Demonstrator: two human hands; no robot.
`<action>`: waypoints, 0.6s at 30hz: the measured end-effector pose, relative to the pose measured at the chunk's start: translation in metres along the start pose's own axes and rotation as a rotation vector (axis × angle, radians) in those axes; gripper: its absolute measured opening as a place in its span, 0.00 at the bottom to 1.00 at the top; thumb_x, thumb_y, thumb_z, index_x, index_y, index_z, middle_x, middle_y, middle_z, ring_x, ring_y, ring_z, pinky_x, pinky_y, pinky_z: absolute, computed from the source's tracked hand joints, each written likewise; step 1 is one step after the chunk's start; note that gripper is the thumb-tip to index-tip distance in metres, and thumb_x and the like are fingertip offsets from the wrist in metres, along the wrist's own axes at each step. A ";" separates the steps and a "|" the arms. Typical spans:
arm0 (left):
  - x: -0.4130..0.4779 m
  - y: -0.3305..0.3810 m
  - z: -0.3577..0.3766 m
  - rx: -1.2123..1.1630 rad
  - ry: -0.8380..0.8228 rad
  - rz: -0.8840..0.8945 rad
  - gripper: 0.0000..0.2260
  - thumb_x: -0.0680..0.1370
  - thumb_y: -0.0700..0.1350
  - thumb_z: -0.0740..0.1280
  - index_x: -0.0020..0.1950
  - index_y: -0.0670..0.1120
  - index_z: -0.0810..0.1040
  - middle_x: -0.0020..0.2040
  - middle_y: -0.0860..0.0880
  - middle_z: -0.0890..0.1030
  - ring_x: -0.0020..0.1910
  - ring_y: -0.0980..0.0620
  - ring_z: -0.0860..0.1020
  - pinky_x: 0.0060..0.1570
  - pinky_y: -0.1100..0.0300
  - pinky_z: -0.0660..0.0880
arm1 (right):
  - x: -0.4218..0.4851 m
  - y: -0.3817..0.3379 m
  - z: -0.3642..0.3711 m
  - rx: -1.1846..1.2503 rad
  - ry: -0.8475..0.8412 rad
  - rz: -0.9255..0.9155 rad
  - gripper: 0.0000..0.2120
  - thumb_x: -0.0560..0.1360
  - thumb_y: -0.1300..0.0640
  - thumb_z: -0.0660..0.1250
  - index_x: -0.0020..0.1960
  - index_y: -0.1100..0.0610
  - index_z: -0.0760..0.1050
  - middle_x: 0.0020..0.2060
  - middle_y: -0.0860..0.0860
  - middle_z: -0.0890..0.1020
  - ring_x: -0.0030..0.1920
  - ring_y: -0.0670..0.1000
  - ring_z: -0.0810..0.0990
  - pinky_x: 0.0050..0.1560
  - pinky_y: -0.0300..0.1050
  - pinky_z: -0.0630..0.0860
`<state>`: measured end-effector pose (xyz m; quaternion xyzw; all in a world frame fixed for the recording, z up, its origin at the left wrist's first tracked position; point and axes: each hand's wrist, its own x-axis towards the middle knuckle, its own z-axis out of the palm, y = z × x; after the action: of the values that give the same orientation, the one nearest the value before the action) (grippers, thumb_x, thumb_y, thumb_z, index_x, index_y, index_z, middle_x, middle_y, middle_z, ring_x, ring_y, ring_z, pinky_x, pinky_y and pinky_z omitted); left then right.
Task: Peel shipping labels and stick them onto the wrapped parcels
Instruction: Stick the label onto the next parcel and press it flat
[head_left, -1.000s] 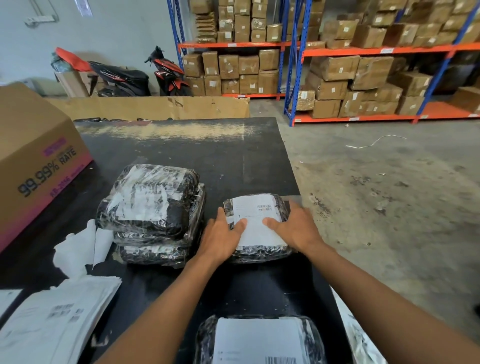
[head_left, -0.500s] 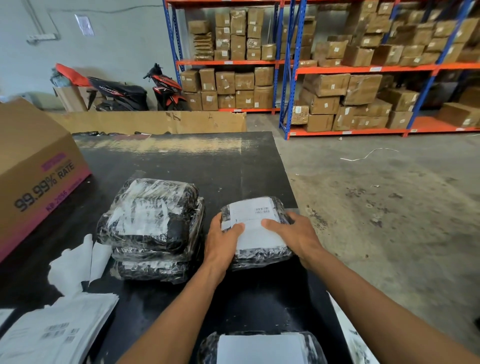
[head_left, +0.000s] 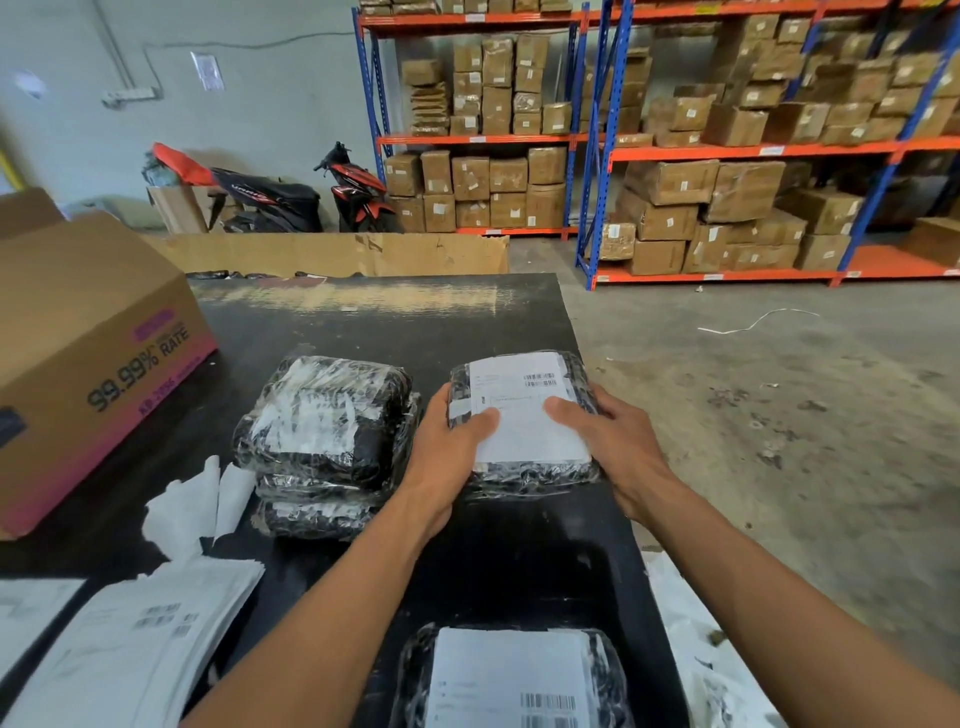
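Both hands have shifted from lying flat on top to the sides of the parcel (head_left: 530, 475). Left hand (head_left: 447, 441) and right hand (head_left: 613, 447) each have a grip on one side of it, thumbs lying on the label (head_left: 519, 415) stuck on top. Fingers are hidden behind the wrap. The underside is hidden, so I can't tell whether it is lifted or resting on the tabletop (head_left: 415, 322).

Label print is too blurred to read. The near parcel (head_left: 415, 675) is cut off by the bottom of the frame. The lower parcels in the stack (head_left: 322, 421) just left of the left hand are mostly covered by the top one.

Edges: the parcel sits near the tabletop's right edge and the right hand reaches over it, with the floor (head_left: 779, 415) beyond. There is bare tabletop behind the parcels up to the far edge, and between the held and near parcels. On the left are label sheets (head_left: 135, 639), crumpled backing paper (head_left: 182, 509) and a cardboard box (head_left: 78, 338).
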<state>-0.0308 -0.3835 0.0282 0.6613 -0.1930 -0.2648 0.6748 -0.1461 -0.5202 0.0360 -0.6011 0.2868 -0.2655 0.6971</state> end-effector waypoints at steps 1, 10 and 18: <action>-0.004 0.001 0.000 0.009 0.002 0.001 0.32 0.71 0.50 0.73 0.74 0.55 0.67 0.65 0.51 0.79 0.61 0.49 0.79 0.63 0.44 0.75 | -0.002 -0.003 0.000 0.004 -0.005 -0.003 0.18 0.70 0.59 0.77 0.59 0.52 0.81 0.48 0.51 0.87 0.47 0.55 0.86 0.54 0.57 0.81; -0.063 0.022 -0.004 0.038 0.084 0.051 0.31 0.78 0.44 0.69 0.78 0.55 0.60 0.66 0.51 0.78 0.59 0.50 0.80 0.61 0.48 0.76 | -0.045 -0.019 0.002 -0.053 -0.050 -0.046 0.16 0.72 0.57 0.75 0.59 0.53 0.82 0.47 0.50 0.87 0.45 0.51 0.87 0.51 0.52 0.83; -0.146 0.038 -0.020 0.059 -0.004 0.118 0.31 0.76 0.47 0.69 0.77 0.57 0.61 0.68 0.50 0.77 0.61 0.49 0.79 0.63 0.45 0.75 | -0.136 -0.031 0.007 -0.149 0.041 -0.131 0.13 0.70 0.52 0.76 0.54 0.50 0.83 0.44 0.47 0.87 0.44 0.50 0.86 0.54 0.53 0.82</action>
<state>-0.1292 -0.2786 0.0781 0.6678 -0.2408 -0.2198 0.6691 -0.2369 -0.4225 0.0783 -0.6631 0.2801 -0.3006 0.6257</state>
